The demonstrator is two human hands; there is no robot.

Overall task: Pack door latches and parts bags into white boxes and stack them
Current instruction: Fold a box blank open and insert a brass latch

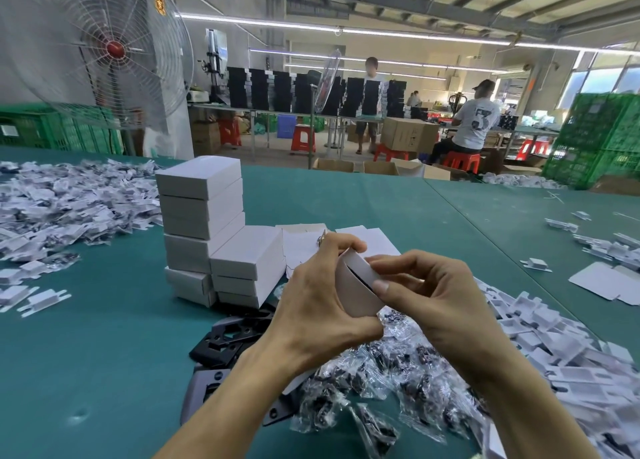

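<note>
Left of centre, the stack of white boxes (204, 230) stands on the green surface (104, 354), with black door latches (225, 340) lying just in front of it. At centre frame my left hand (318, 302) curls round one white box (358, 285), held up off the surface, while my right hand (426, 292) pinches its end between thumb and fingers. I judge this is the closing step, though I cannot see what is inside. Next I would tuck that end fully home, then carry the box left and set it square on the stack's lower column.
</note>
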